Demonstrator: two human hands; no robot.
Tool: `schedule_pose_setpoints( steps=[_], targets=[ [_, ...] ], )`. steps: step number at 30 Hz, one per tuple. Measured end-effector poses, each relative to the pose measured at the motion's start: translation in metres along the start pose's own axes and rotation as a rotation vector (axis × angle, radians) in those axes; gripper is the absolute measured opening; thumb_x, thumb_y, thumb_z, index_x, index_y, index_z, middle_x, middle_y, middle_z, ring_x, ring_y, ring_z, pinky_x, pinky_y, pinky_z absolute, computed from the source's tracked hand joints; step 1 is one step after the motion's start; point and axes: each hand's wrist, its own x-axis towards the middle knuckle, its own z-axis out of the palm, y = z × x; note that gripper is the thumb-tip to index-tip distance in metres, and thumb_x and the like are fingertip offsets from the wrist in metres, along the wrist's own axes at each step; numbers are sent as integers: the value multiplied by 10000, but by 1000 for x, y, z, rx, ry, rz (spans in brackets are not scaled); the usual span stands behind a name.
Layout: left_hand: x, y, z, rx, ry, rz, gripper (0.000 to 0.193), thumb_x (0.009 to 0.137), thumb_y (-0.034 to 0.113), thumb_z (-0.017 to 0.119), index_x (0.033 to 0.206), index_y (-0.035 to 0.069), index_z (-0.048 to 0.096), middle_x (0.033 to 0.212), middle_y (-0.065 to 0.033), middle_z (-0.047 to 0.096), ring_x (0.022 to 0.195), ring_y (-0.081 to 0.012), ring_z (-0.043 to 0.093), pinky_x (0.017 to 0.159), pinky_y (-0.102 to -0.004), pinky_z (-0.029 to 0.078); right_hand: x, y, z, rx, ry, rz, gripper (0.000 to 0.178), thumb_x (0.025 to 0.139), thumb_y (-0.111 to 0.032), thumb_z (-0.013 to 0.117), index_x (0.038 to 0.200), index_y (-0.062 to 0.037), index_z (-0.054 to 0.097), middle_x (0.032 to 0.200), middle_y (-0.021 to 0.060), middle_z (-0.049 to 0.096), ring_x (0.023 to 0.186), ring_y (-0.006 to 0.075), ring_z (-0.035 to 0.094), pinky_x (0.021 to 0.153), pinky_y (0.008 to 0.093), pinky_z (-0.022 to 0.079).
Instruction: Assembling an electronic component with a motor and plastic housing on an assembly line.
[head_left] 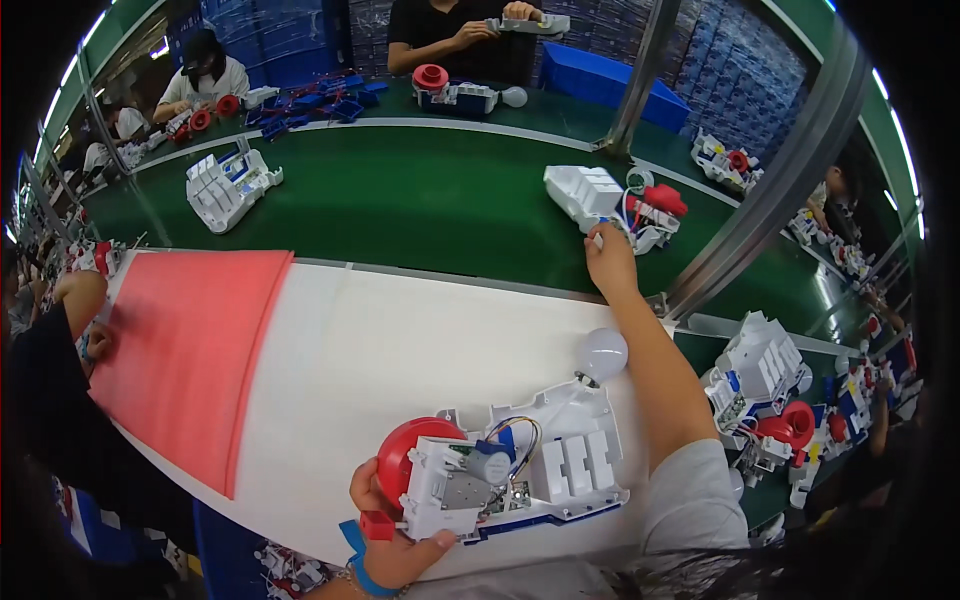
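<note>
My left hand (pixel 392 548), with a blue band at the wrist, grips the near left end of an opened white plastic device housing (pixel 578 470) on the white table. This assembly has a red round part (pixel 402 458), a grey motor-like cylinder (pixel 489 466), thin coloured wires and a blue lower edge. A white round bulb (pixel 602 354) joins its far right corner. Stretched out over the green conveyor, my right hand (pixel 610 262) has its fingers closed at the near edge of a second white housing (pixel 588 195), which carries a red part (pixel 662 200) and loose wires.
Another white housing (pixel 228 190) lies on the green conveyor (pixel 420 185). A pink foam sheet (pixel 195 350) covers the table's left. A metal post (pixel 765 190) rises beside my right arm; more assemblies (pixel 760 400) sit right of it. Co-workers sit across and at left.
</note>
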Motion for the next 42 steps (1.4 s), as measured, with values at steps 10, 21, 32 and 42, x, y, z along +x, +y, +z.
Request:
schedule_pose_setpoints(
  steps=[10, 21, 32, 42],
  targets=[
    [-6, -17, -8, 66, -154, 304, 1046, 640, 230, 795, 1351, 127, 35, 1325, -147, 304, 1234, -265, 344, 1017, -401, 273, -30, -117, -93, 435, -282, -64, 120, 832, -162, 610, 884, -86, 534, 711, 49, 563, 592, 120, 474, 553, 264, 394],
    [0, -21, -13, 131, -397, 618, 921, 661, 25, 690, 1335, 149, 75, 1308, -221, 221, 1255, -333, 308, 1004, -416, 303, -79, -240, -64, 676, -820, -678, 153, 813, -172, 605, 911, -86, 526, 1066, 80, 597, 905, 262, 584, 710, 328, 467],
    [-5, -14, -12, 181, -381, 594, 883, 683, 27, 652, 1335, 136, 66, 1301, -209, 239, 1254, -321, 315, 1007, -415, 288, -128, -244, -3, 679, -1182, -946, 244, 782, -81, 594, 1014, -73, 518, 1109, 152, 564, 1008, 334, 547, 853, 388, 443],
    [-2, -21, -9, 121, -126, 434, 982, 682, 106, 715, 1343, 120, -12, 1325, -163, 277, 1239, -277, 350, 1010, -404, 296, -78, -179, -124, 363, -763, -477, 205, 834, -125, 544, 1009, -47, 617, 1021, 117, 627, 941, 279, 580, 806, 340, 456]
  ],
)
